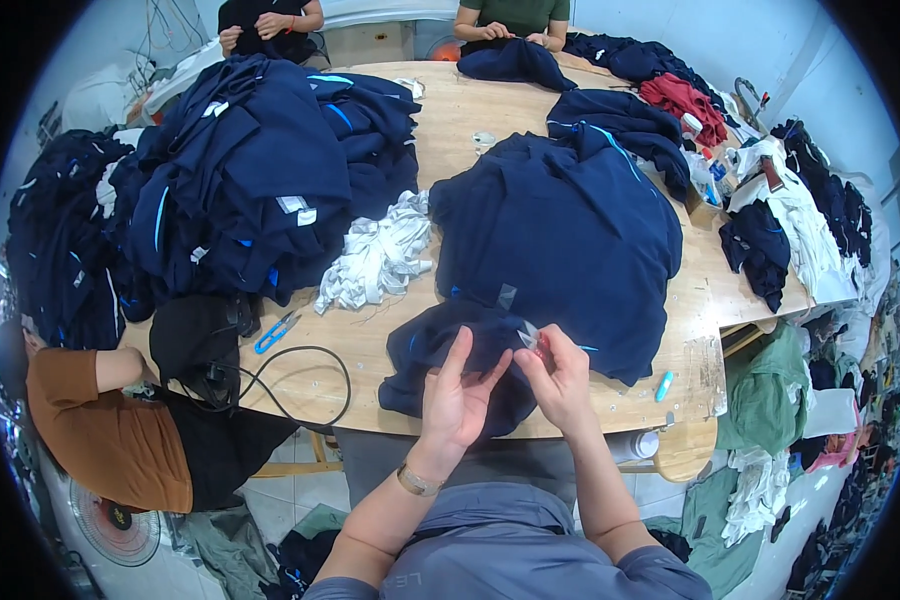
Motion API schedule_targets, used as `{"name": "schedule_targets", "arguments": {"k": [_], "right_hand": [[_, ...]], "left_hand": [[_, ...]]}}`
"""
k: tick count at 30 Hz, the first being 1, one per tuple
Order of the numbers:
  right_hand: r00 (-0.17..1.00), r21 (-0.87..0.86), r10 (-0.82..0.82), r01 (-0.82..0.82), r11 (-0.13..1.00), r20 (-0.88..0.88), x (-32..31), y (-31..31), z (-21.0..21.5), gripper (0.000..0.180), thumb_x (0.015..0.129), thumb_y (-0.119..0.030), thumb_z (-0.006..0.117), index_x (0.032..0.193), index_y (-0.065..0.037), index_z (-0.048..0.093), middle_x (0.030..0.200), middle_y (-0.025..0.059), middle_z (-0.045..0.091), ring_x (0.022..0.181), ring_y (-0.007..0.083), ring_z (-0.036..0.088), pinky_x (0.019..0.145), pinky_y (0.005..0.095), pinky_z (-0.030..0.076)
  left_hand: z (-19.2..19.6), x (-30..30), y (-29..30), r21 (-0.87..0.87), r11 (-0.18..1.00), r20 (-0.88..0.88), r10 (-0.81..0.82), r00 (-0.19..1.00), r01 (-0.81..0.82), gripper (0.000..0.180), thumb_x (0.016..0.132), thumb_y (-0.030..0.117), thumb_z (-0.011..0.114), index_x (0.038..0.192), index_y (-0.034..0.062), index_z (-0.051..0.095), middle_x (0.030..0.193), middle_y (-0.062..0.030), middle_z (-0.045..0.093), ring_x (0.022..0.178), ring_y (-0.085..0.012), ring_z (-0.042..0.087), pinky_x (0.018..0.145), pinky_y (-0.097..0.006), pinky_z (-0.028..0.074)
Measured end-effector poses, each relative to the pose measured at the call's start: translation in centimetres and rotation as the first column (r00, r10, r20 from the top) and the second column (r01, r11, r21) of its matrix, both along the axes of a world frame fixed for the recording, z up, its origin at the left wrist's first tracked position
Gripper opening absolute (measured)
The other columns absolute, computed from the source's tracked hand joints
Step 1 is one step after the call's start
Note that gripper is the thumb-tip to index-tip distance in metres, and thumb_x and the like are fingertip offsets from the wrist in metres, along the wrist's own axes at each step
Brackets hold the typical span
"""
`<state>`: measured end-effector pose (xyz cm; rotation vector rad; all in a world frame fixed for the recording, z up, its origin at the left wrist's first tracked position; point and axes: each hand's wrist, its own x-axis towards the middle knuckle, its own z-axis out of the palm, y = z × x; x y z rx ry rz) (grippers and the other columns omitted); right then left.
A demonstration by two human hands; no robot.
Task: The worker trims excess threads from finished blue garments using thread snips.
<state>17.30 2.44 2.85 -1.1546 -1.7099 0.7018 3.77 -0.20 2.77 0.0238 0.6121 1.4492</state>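
Note:
My left hand (458, 398) is open, palm up and fingers apart, over a dark navy garment (420, 350) at the table's near edge. Close beside it, my right hand (560, 378) is closed around small thread snips (530, 337). Their metal blades and a bit of red handle show between the fingers, pointing up and left. Behind both hands lies a larger stack of navy garments (560, 230) with light-blue piping. Whether the left fingers pinch a thread is too small to tell.
White fabric strips (380, 255) lie beside a tall navy garment heap (250, 170). Blue snips (276, 333), a black cable (345, 385) and a black bag (195, 345) are at left; a light-blue pen-like piece (664, 386) at right. One person sits left, two work across the table (440, 120).

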Motion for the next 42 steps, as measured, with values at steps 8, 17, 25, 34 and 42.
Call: {"name": "schedule_targets", "arguments": {"k": [8, 17, 25, 34, 42], "right_hand": [[0.938, 0.195, -0.116, 0.053, 0.979, 0.328, -0.1, 0.0, -0.5, 0.033, 0.080, -0.035, 0.066, 0.074, -0.005, 0.054, 0.066, 0.0068, 0.051, 0.053, 0.0235, 0.054, 0.046, 0.0319, 0.041], [0.885, 0.207, -0.113, 0.020, 0.978, 0.451, 0.0, -0.3, 0.2, 0.031, 0.075, -0.031, 0.070, 0.074, -0.005, 0.055, 0.066, 0.0058, 0.053, 0.053, 0.0224, 0.055, 0.046, 0.0305, 0.041], [0.863, 0.174, -0.076, -0.014, 0.985, 0.499, 0.3, 0.0, 0.1, 0.033, 0.074, -0.033, 0.071, 0.076, -0.005, 0.054, 0.068, 0.0054, 0.053, 0.054, 0.0218, 0.056, 0.045, 0.0306, 0.041], [0.918, 0.099, 0.020, -0.064, 0.993, 0.396, 0.8, 0.2, 0.0, 0.035, 0.078, -0.037, 0.066, 0.084, -0.005, 0.054, 0.076, 0.0089, 0.055, 0.060, 0.0271, 0.058, 0.048, 0.0346, 0.043], [0.911, 0.063, 0.045, -0.078, 0.995, 0.410, 0.7, 0.2, 0.3, 0.033, 0.080, -0.035, 0.063, 0.087, -0.004, 0.054, 0.077, 0.0104, 0.054, 0.062, 0.0288, 0.058, 0.050, 0.0362, 0.044]], "left_hand": [[-0.6, -0.5, 0.1, 0.013, 1.000, 0.025, -0.010, 1.000, 0.010, 0.027, 0.092, 0.026, 0.053, 0.101, 0.0019, 0.060, 0.100, -0.0092, 0.063, 0.095, -0.0187, 0.060, 0.087, -0.037, 0.050], [-0.6, -0.2, -0.1, 0.013, 1.000, -0.036, -0.004, 0.999, 0.004, 0.028, 0.093, 0.028, 0.053, 0.102, 0.0028, 0.059, 0.098, -0.0079, 0.064, 0.093, -0.0170, 0.061, 0.086, -0.036, 0.049], [-0.5, -0.2, -0.1, -0.008, 1.000, -0.058, -0.013, 0.998, 0.013, 0.029, 0.092, 0.028, 0.053, 0.101, 0.0020, 0.059, 0.099, -0.0093, 0.064, 0.091, -0.0176, 0.061, 0.083, -0.034, 0.050], [-0.5, -0.1, -0.2, 0.016, 0.999, -0.065, -0.033, 0.997, 0.034, 0.030, 0.092, 0.030, 0.053, 0.102, 0.0025, 0.059, 0.101, -0.0090, 0.063, 0.095, -0.0168, 0.060, 0.084, -0.034, 0.048], [-0.5, -0.1, -0.3, -0.001, 1.000, -0.066, -0.022, 0.998, 0.022, 0.030, 0.092, 0.030, 0.053, 0.104, 0.0031, 0.059, 0.102, -0.0087, 0.063, 0.095, -0.0167, 0.060, 0.084, -0.034, 0.048]]}}
